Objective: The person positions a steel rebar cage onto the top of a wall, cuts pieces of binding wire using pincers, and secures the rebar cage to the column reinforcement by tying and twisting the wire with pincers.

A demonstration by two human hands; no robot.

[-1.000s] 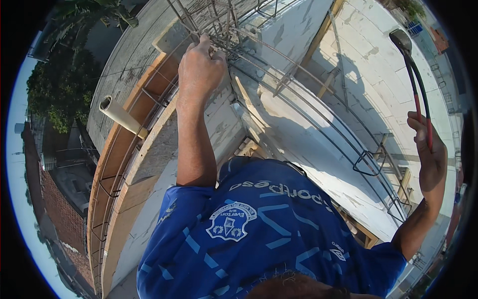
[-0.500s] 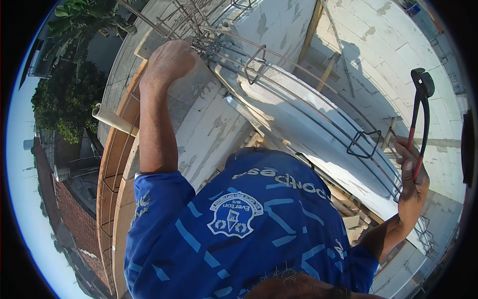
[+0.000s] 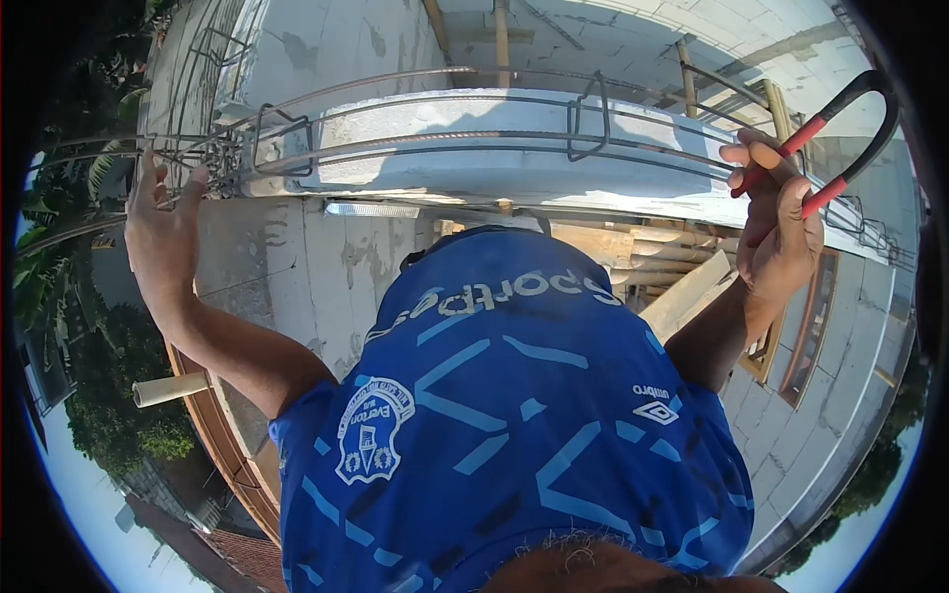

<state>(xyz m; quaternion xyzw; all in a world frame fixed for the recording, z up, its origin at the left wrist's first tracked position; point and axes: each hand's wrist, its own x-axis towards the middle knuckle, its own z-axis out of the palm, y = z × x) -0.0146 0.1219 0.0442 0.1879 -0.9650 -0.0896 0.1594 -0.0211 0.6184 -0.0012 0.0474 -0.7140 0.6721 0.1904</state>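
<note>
The person's left hand (image 3: 163, 232) is raised between 9 and 10 o'clock, its thumb and fingers held wide apart and nothing visible in the grasp. Its fingertips reach the knot of steel bars (image 3: 213, 158) at the corner of the wall; whether they actually touch the metal cannot be told. The right hand (image 3: 776, 222), between 2 and 3 o'clock, holds a pair of pincers (image 3: 823, 199) by the red grips, fingers curled loosely about them. The two handles stand apart, and the black part of the tool curves off from the hand toward 1 o'clock, clear of the steel.

Between the hands, reinforcing bars (image 3: 435, 136) run lengthwise across the 12 o'clock side, with bent square stirrups (image 3: 571, 128) around them. They lie over a pale wall top (image 3: 445, 176), partly in shadow. The person's blue shirt (image 3: 514, 395) fills the middle and the 6 o'clock side.

Timber poles (image 3: 677, 252) lie past the shirt at about 2 o'clock, and a wooden frame (image 3: 811, 326) is set in the block wall just past 3. Toward 8 o'clock a pale pipe (image 3: 170, 389) sticks outward from brown formwork (image 3: 222, 435), with trees (image 3: 138, 356) beyond.
</note>
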